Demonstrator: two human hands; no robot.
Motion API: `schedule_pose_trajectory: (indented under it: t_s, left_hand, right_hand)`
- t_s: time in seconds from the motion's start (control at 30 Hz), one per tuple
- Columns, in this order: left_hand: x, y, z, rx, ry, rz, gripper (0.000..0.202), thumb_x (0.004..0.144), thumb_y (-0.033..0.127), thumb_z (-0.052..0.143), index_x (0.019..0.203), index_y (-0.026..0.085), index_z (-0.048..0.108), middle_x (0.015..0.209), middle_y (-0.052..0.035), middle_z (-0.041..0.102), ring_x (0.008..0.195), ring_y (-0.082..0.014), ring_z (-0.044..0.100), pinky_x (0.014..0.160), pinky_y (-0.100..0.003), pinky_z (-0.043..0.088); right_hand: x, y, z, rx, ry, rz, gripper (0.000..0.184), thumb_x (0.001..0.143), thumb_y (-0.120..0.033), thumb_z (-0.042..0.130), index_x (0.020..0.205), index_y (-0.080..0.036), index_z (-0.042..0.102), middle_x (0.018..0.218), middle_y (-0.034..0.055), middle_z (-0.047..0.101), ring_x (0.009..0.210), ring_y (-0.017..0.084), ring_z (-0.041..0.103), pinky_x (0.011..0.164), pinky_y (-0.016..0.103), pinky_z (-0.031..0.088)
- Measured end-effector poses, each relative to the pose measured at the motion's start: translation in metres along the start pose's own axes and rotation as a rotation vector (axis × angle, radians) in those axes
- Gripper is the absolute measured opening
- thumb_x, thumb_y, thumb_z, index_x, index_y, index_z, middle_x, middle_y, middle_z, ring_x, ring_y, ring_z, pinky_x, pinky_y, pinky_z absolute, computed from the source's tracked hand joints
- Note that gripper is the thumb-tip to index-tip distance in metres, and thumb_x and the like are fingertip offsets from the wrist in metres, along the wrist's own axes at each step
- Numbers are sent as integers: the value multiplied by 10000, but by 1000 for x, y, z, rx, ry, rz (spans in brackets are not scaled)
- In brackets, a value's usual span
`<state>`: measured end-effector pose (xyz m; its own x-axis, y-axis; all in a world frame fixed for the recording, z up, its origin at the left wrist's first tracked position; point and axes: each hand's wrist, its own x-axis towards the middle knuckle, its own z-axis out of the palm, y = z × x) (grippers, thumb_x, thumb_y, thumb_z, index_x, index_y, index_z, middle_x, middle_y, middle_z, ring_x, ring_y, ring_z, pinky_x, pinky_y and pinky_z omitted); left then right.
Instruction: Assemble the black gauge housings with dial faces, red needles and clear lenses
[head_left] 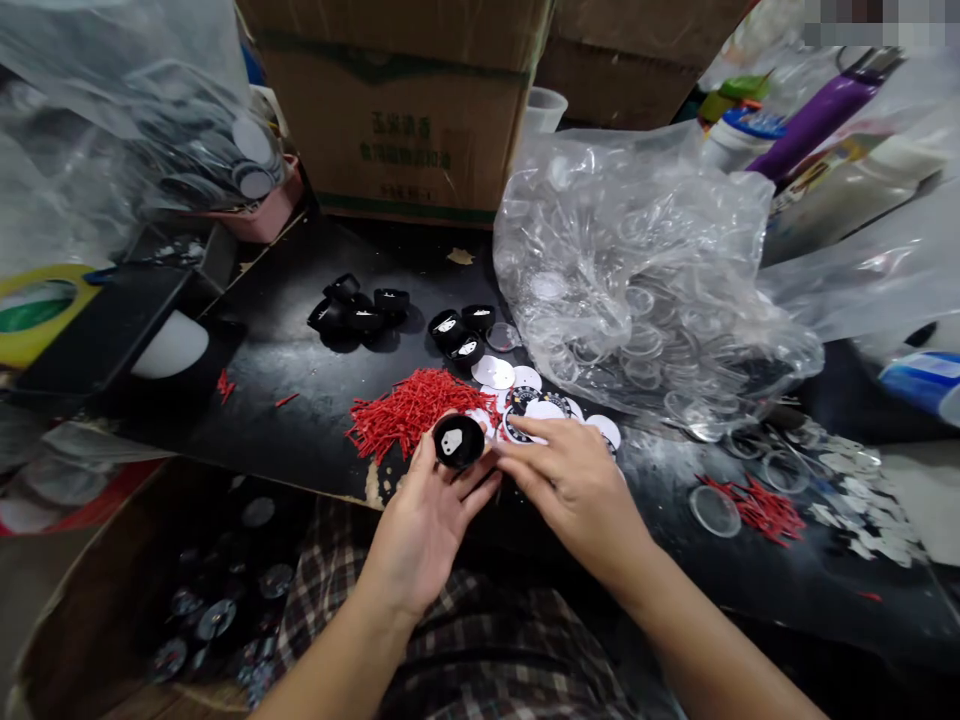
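My left hand (431, 525) is closed around a small round black case (469, 456), its open side facing up. A pale flat piece (451, 441) lies inside the case. Right beside the rim, my right hand (574, 475) has its thumb and fingers pinched together; what they hold, if anything, is too small to make out. Just beyond both hands spreads a heap of thin red pointers (412, 405). White discs (493, 372) and black printed dials (523, 400) lie partly behind my right fingers. Several more black cases (466, 350) with pale pieces inside stand farther back.
Another group of black cases (364, 318) stands back left. A clear bag (637, 250) of transparent round covers fills the back right. At right lie red pointers (765, 508), a clear ring (715, 511) and white flat pieces (874, 510). Cardboard boxes (397, 110) block the back.
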<state>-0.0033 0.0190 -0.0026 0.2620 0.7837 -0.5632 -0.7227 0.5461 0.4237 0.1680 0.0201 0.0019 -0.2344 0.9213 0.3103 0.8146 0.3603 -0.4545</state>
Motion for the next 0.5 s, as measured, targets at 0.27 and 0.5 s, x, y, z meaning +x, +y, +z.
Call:
schedule_pose_trajectory:
  t_s: [0.27,0.5]
  left_hand:
    - [-5,-1,-4,-58,-20,58,342,915,441,480,1097,205,647,1122,-77,710,1017,-214,665,958,-419,488]
    - [-12,-6,-10,126,-9,296,338,846,439,605,1103,229,668,1114,-50,712,1137,-218,608,1032,-357,420]
  right_hand:
    - [7,-18,7,379,-86,394,221,861,-284,590,1065,-209,632,906,46,670,764,187,587,718,351,462]
    - [11,-21,2,739,-137,557,183,835,-317,592,970,-206,646,814,20,676,718,163,602,637,291,471]
